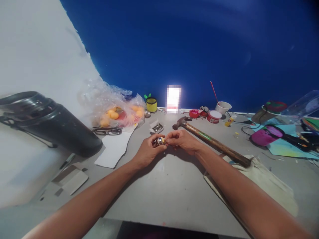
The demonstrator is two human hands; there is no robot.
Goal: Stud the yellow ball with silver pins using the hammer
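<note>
Above the middle of the table, my left hand (147,149) is closed around a small yellow-orange ball (160,141) partly covered with shiny silver studs. My right hand (183,141) meets it from the other side, thumb and forefinger pinched together at the ball's edge. Whatever sits between those fingertips is too small to make out. Just beyond my hands lies a small open box (157,127) of silver, tack-like pieces. A claw hammer (211,141) with a wooden handle rests to the right, its handle end on a cream cloth (264,186).
At left stand a large black flask (59,127), folded glasses (107,130), white paper (113,149) and an open carton (71,179). A clear bag (122,114) holds orange balls. Toward the blue wall are a yellow pot (151,105), a red-and-white tub (214,117) and a white cup (223,108).
</note>
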